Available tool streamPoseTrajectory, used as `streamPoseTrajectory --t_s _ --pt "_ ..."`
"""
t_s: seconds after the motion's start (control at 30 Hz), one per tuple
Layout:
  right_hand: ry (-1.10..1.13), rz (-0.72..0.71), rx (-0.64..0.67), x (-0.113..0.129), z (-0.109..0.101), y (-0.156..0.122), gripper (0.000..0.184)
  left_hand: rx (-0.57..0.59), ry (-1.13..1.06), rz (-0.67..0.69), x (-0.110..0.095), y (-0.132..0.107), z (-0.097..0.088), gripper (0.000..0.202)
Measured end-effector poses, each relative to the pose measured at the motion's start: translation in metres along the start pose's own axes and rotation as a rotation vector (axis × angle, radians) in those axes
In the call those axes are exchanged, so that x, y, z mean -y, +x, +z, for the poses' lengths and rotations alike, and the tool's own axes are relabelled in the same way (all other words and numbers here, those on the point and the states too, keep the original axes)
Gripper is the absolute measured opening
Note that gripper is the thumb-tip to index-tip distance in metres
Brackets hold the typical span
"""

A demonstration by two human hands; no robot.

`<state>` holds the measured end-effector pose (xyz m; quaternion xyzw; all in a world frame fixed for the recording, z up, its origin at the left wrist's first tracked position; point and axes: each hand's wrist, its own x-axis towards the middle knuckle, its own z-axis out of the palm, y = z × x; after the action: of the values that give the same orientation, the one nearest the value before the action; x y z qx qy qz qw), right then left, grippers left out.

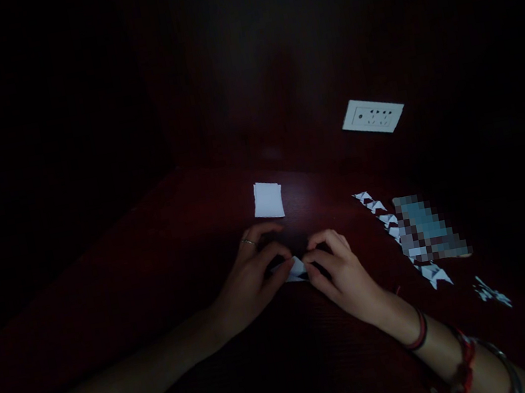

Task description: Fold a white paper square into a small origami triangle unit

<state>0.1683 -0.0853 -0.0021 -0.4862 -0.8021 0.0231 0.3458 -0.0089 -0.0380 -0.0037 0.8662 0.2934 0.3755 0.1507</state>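
Observation:
A small piece of folded white paper point(297, 270) is between my two hands, low over the dark red table. My left hand point(259, 268) pinches its left side with thumb and index finger; a ring sits on one finger. On the right side, the thumb and fingertips of my right hand point(337, 271) close on the paper's edge. Fingers cover parts of the paper, so its full shape is hidden. Just beyond my left hand lies a stack of square white paper sheets point(268, 200).
Several folded white paper pieces point(433, 273) form a slanting row at the right, beside a pixelated flat object point(433, 227). Thin white scraps point(491, 293) lie nearer me. A white wall socket point(373, 116) is set behind the dark red table point(149, 243).

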Motion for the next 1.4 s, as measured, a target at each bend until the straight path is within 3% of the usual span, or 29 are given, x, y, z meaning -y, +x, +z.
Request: streamPoseTrajectory --t_s 0.3,0.53,0.6,0.77,0.9,1.0,1.17,1.4 --pt "0.100 -0.016 -0.057 0.006 0.001 0.000 0.010 0.046 -0.084 0.049 -0.005 -0.001 0.000 0.009" --pt "0.171 0.052 -0.025 0.011 -0.001 0.002 0.010 0.005 -0.061 0.021 -0.011 -0.001 -0.003 0.009" --pt "0.165 0.065 -0.015 0.007 -0.001 0.002 0.010 -0.040 -0.059 -0.013 -0.009 0.000 -0.006 0.009" --pt "0.136 0.082 -0.020 -0.013 -0.002 -0.001 0.013 -0.301 -0.048 -0.153 0.008 0.004 -0.010 0.010" --pt "0.156 0.125 -0.136 -0.019 -0.004 0.001 0.012 -0.098 -0.076 -0.159 0.018 0.003 0.000 0.010" --pt "0.195 0.103 -0.099 -0.013 -0.003 0.003 0.014 -0.015 -0.117 -0.137 0.015 0.002 0.004 0.008" --pt "0.216 0.073 -0.018 -0.003 0.002 0.003 0.006 0.052 -0.137 -0.100 0.009 0.002 0.003 0.004" --pt "0.269 0.087 -0.027 -0.004 0.001 0.002 0.013 0.114 -0.134 -0.101 0.010 0.002 0.004 0.006"
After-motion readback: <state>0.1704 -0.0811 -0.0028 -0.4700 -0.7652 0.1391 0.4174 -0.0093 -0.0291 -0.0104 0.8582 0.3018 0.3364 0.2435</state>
